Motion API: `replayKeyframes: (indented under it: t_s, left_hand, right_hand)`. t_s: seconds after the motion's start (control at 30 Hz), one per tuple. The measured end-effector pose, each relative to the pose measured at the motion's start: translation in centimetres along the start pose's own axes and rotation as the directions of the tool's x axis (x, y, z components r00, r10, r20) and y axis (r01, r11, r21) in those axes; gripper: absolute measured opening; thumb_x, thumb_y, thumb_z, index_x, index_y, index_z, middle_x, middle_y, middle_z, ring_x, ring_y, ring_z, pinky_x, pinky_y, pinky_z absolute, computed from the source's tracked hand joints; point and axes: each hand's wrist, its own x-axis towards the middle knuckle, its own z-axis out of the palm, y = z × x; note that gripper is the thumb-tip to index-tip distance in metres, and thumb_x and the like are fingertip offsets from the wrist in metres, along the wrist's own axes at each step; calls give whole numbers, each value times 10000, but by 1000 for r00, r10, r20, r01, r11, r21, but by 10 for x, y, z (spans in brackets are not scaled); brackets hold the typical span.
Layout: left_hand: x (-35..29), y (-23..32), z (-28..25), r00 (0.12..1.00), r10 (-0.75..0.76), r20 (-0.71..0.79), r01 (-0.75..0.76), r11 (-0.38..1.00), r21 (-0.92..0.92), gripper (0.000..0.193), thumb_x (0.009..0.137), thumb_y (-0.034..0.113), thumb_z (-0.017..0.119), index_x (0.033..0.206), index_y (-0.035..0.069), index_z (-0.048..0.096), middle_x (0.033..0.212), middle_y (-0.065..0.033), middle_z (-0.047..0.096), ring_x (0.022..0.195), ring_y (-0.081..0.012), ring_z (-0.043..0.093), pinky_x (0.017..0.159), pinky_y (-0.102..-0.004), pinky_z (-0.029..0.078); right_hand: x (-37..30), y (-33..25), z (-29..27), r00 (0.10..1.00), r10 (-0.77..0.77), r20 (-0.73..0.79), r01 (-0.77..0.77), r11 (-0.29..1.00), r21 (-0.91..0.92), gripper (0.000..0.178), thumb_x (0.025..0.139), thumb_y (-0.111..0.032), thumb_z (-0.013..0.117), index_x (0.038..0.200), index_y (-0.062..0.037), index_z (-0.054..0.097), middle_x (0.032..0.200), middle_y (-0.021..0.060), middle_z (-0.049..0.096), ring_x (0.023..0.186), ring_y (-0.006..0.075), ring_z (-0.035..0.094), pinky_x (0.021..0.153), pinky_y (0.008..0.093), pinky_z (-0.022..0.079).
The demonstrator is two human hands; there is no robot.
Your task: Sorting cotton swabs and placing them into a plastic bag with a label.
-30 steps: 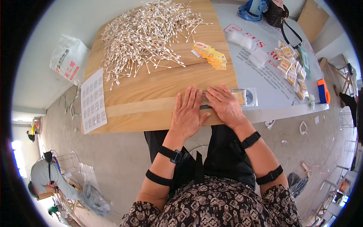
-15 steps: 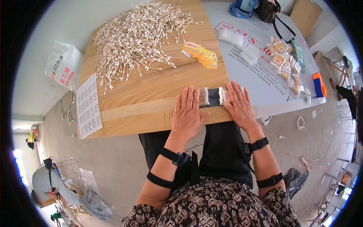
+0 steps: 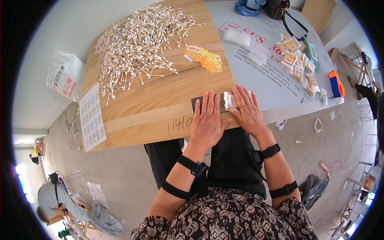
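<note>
My left hand (image 3: pixel 209 122) lies flat, fingers stretched out, over a row of cotton swabs (image 3: pixel 223 103) at the table's near edge. Beside it, my right hand (image 3: pixel 249 111) is also flat with its fingers a little apart. It covers part of a small yellow-and-white card (image 3: pixel 232 101) that meets the swabs. How far the swabs run under each palm is hidden. A dark flat strip (image 3: pixel 196 103) shows left of my left fingers. Farther back lie overlapping yellow cards (image 3: pixel 208 60) and a large heap of loose cotton swabs (image 3: pixel 136 48).
A printed white sheet (image 3: pixel 93 118) lies at the wooden table's left edge. On the grey board to the right are clear plastic bags (image 3: pixel 260 55), packed swab packets (image 3: pixel 294 60) and an orange-and-blue tape dispenser (image 3: pixel 337 85). Bags (image 3: pixel 276 8) stand behind. Another person (image 3: pixel 60 196) sits at lower left.
My left hand has slid right, closer to my right hand. The dark gap between the swabs and the card has closed, and dark strip now shows left of my left hand.
</note>
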Motion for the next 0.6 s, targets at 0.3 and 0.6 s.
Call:
replayKeyframes:
  t_s: [0.3,0.6]
  left_hand:
    - [8,13,8,1000,-11,-4,11,1000,-29,749,951,390,530,1482,-51,239,1571,-225,196,1469,-357,168,1190,-473,146]
    - [29,6,21,837,-461,-297,-60,461,-885,558,1042,258,425,1474,-59,266,1529,-229,301,1397,-292,344,1128,-372,298]
  right_hand:
    - [-4,4,1,985,-2,-171,4,1000,11,643,976,-380,508,1501,-83,286,1556,108,287,1456,277,231,1198,438,142]
    - [13,21,21,705,652,280,-80,-319,944,227,889,-289,715,874,-68,667,771,3,639,575,59,512,453,219,318]
